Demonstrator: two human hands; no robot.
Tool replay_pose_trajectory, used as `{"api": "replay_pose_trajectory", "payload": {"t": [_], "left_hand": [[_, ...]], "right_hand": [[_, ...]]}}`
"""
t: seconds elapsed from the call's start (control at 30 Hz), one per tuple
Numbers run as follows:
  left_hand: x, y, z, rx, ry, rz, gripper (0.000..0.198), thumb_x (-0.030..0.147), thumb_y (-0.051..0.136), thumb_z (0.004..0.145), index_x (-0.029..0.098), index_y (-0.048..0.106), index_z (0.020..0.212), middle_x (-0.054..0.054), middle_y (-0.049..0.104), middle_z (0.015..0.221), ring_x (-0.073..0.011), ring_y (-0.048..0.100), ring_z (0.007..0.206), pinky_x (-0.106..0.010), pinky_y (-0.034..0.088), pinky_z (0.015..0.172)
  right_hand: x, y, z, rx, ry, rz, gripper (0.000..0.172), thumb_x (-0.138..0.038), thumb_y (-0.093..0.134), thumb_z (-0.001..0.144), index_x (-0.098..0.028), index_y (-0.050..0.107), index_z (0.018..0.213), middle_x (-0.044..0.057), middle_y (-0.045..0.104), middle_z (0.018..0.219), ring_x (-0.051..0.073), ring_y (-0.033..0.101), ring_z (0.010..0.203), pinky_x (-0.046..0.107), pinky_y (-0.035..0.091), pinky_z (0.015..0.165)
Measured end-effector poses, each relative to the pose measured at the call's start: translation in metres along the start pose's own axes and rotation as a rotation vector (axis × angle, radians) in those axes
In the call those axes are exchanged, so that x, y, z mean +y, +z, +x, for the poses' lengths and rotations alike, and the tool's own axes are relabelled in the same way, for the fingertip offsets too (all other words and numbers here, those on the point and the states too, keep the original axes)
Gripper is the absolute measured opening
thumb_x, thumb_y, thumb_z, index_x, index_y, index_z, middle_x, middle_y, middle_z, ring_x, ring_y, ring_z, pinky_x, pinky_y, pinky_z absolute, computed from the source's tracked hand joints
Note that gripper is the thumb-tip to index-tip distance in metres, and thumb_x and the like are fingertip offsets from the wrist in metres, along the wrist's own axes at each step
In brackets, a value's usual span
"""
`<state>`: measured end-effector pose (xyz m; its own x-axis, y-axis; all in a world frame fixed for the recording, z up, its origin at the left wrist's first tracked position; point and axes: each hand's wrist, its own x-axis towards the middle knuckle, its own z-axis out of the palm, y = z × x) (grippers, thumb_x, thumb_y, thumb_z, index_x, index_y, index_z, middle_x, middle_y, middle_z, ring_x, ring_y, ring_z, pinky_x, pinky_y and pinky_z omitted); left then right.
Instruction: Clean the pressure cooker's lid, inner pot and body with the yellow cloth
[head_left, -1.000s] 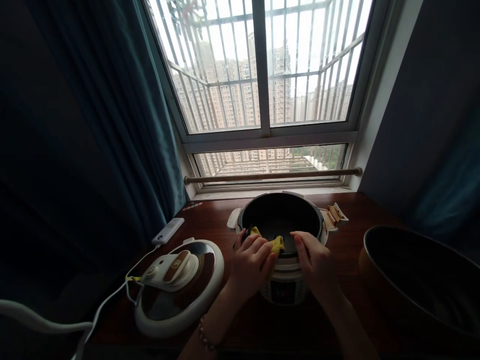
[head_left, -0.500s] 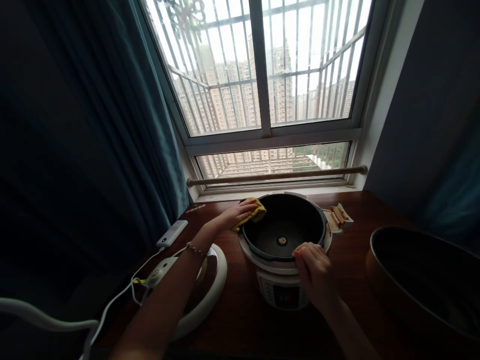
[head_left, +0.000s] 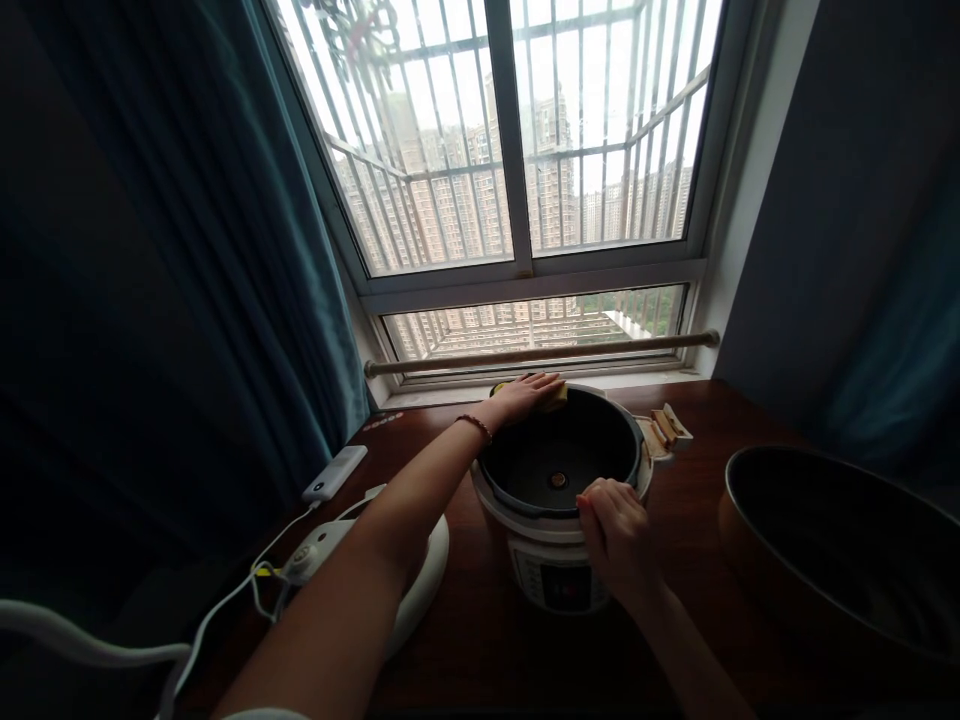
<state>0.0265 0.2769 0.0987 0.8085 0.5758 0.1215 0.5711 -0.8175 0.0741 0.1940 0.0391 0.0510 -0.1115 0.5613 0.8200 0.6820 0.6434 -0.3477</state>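
A white electric pressure cooker (head_left: 564,560) stands with its lid off, its dark inside and a small round metal piece at the bottom showing. My left hand (head_left: 527,396) presses a yellow cloth (head_left: 555,399) against the far rim, fingers stretched over it. At the near right rim, my right hand (head_left: 616,525) is closed, its fingers gripping the edge of the cooker. The round white lid (head_left: 427,590) lies on the table to the left, partly hidden beneath my left forearm.
A large dark pan (head_left: 832,540) stands on the wooden table (head_left: 686,520) at the right. A white power strip (head_left: 335,474) with a cord lies at the left. Behind the table are a window with a rail (head_left: 540,354) and a blue curtain (head_left: 247,250).
My left hand has slid the yellow cloth along the rim, from the left side to the far side. My right hand stays at the near right rim. The view has shifted slightly.
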Motion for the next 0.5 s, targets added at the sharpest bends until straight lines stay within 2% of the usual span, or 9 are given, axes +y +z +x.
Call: {"api": "replay_pose_trajectory", "payload": {"t": [0.1, 0.2, 0.33, 0.43, 0.5], "left_hand": [[0.005, -0.004, -0.008, -0.048, 0.127, 0.070, 0.061, 0.005, 0.040, 0.084, 0.035, 0.031, 0.136, 0.003, 0.020, 0.149, -0.0203, 0.010, 0.138, -0.046, 0.005, 0.111], [0.009, -0.009, -0.020, -0.092, 0.188, 0.102, 0.060, -0.001, 0.043, 0.079, 0.036, 0.046, 0.126, 0.005, 0.028, 0.147, -0.0199, 0.014, 0.137, -0.046, 0.004, 0.111], [0.012, -0.010, -0.035, -0.112, 0.124, 0.083, 0.047, -0.002, 0.048, 0.075, 0.028, 0.062, 0.108, 0.000, 0.043, 0.138, -0.0222, 0.022, 0.135, -0.047, 0.007, 0.111], [0.013, -0.005, -0.048, -0.120, 0.037, 0.035, 0.038, -0.001, 0.053, 0.070, 0.023, 0.067, 0.096, -0.003, 0.050, 0.133, -0.0234, 0.028, 0.133, -0.046, 0.006, 0.111], [0.015, 0.000, -0.057, -0.122, -0.020, -0.001, 0.032, 0.000, 0.056, 0.066, 0.022, 0.068, 0.085, -0.004, 0.059, 0.122, -0.0236, 0.037, 0.127, -0.045, 0.007, 0.110]], "right_hand": [[0.000, -0.002, 0.000, -0.036, 0.011, -0.007, 0.022, -0.014, 0.037, 0.089, -0.018, 0.043, 0.069, 0.003, 0.049, 0.066, 0.015, 0.046, 0.066, 0.031, 0.035, 0.066], [0.001, -0.003, 0.000, -0.054, 0.015, -0.004, 0.022, -0.015, 0.036, 0.089, -0.019, 0.044, 0.069, 0.003, 0.050, 0.067, 0.015, 0.046, 0.067, 0.030, 0.036, 0.066], [0.001, -0.004, 0.000, -0.056, 0.019, -0.009, 0.023, -0.016, 0.037, 0.090, -0.019, 0.044, 0.069, 0.002, 0.050, 0.067, 0.015, 0.046, 0.067, 0.030, 0.036, 0.066], [0.001, -0.005, 0.000, -0.064, 0.020, -0.020, 0.022, -0.016, 0.037, 0.090, -0.019, 0.044, 0.069, 0.003, 0.050, 0.067, 0.016, 0.046, 0.068, 0.030, 0.035, 0.067], [0.000, -0.005, 0.000, -0.072, 0.026, -0.024, 0.022, -0.017, 0.037, 0.090, -0.018, 0.044, 0.070, 0.003, 0.050, 0.068, 0.016, 0.046, 0.068, 0.030, 0.035, 0.067]]}}
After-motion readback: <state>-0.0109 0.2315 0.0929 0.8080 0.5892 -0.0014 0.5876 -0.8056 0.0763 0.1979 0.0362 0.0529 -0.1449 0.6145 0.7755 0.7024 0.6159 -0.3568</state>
